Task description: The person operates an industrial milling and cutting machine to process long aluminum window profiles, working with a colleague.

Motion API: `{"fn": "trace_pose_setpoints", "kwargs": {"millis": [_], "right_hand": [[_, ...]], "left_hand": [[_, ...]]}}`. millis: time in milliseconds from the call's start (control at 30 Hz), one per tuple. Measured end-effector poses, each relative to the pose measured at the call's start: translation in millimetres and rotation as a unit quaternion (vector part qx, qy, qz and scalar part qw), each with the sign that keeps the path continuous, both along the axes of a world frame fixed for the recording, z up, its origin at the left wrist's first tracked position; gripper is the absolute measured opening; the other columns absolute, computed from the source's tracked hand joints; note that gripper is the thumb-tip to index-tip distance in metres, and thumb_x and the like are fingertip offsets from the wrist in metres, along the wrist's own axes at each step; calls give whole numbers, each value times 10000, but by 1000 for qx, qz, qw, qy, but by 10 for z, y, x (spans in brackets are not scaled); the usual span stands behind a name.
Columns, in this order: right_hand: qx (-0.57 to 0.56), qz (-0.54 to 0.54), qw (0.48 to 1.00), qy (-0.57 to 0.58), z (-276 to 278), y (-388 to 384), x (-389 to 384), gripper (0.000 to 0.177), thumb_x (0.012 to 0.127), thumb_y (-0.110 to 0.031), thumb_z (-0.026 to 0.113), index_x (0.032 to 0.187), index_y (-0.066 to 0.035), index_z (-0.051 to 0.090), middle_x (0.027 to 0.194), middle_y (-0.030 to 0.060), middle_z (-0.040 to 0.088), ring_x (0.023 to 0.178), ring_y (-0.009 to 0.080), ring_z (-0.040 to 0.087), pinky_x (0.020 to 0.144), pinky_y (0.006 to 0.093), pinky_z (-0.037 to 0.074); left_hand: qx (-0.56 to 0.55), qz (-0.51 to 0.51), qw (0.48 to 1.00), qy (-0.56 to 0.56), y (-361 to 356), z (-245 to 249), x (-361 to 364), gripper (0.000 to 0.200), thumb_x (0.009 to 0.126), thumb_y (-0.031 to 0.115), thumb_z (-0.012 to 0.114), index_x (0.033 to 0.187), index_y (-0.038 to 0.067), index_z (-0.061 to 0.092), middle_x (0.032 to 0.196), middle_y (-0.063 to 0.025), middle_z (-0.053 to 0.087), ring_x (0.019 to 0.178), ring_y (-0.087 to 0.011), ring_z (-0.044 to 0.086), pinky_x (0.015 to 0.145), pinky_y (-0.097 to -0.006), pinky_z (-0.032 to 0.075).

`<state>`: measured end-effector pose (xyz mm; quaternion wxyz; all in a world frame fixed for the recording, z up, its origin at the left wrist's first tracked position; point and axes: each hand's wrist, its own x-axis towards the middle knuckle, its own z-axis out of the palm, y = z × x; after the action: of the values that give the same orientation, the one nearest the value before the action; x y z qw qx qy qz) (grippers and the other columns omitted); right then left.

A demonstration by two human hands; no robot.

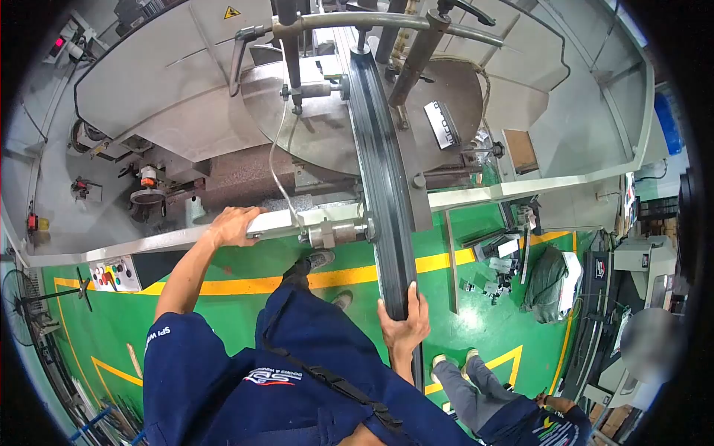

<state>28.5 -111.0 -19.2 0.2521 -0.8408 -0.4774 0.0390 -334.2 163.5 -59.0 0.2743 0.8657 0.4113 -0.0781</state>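
Observation:
A long black grooved window-frame profile (pixel 387 175) runs from the machine's round table (pixel 320 141) out over its front edge toward me. My right hand (pixel 404 323) grips the profile near its close end, thumb on one side and fingers on the other. With its fingers curled over the edge, my left hand (pixel 236 227) holds the machine's white front rail (pixel 171 238). Beside the profile sit a metal clamp cylinder (pixel 333 233) near the rail and another clamp cylinder (pixel 316 89) farther back. The profile's far end is hidden under the overhead clamp parts.
A control panel with buttons (pixel 115 273) is at the left below the rail. Cut profile pieces (pixel 500 275) lie on the green floor at right, near a covered bundle (pixel 549 286). Another person (pixel 513 416) stands at lower right. A labelled offcut (pixel 442 125) rests on the round table.

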Motion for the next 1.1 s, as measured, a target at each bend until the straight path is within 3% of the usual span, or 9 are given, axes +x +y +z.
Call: {"fn": "trace_pose_setpoints", "kwargs": {"millis": [167,367,633,700,767,867,900,1033,1100], "right_hand": [[31,13,999,11,8,-34,-21,759,709,-342,866,1395,-137,612,1165,222,653,1011,408,664,849,481,561],[-16,106,994,-37,364,-148,-4,1094,805,-605,763,1597,-50,252,1630,259,232,1491,463,251,1176,621,229],[-75,79,993,-45,212,-609,-139,1123,849,-639,693,1608,-5,161,1675,239,124,1539,458,130,1195,673,117],[3,54,998,13,210,-780,-145,1101,872,-618,679,1598,26,159,1667,248,150,1541,453,132,1213,635,121],[53,36,990,-124,417,-803,-265,1084,891,-618,651,1591,47,159,1661,253,178,1548,429,131,1224,606,121],[-125,53,983,-127,-61,-785,-247,1082,910,-675,584,1594,47,157,1670,245,163,1558,390,135,1206,654,100],[-129,43,981,-139,-65,-734,-309,1078,914,-676,582,1593,48,160,1670,246,161,1558,391,137,1203,661,100],[35,41,984,-168,17,-747,-1216,980,928,-579,640,1562,60,254,1628,261,274,1534,369,233,1207,615,178],[54,76,993,-77,-309,-752,-1865,915,936,-555,643,1530,65,330,1585,279,347,1486,390,327,1208,579,219]], "left_hand": [[46,-8,999,16,-49,-151,-89,813,679,321,820,1403,134,499,1213,-173,690,1092,-368,669,929,-493,523],[142,43,988,41,-249,-288,-103,954,643,401,873,1462,164,443,1327,-140,635,1214,-374,610,1037,-503,480],[365,191,904,-117,-1522,-709,98,1145,742,446,837,1606,60,193,1652,-134,282,1511,-345,283,1214,-555,245],[231,179,912,-289,-2097,-1099,-88,1096,787,439,799,1611,57,184,1634,-173,311,1495,-367,315,1214,-533,268],[28,231,934,-270,-2843,-1337,-415,1086,802,454,783,1605,34,186,1611,-216,338,1466,-396,359,1205,-492,306],[-271,234,932,-57,-4025,-2769,-1393,1083,818,657,709,1565,-11,298,1555,-257,412,1432,-418,405,1196,-465,327],[-370,207,904,55,-4241,-2340,-1601,1081,809,711,686,1532,-28,368,1540,-250,442,1419,-415,428,1179,-452,351],[-384,433,812,-76,-5367,-2612,-2714,851,889,660,622,1424,4,535,1423,-231,574,1246,-333,602,1035,-457,477],[-312,443,837,-77,-5640,-2517,-3297,713,933,592,597,1340,7,615,1336,-218,638,1135,-324,662,976,-462,510]]}}
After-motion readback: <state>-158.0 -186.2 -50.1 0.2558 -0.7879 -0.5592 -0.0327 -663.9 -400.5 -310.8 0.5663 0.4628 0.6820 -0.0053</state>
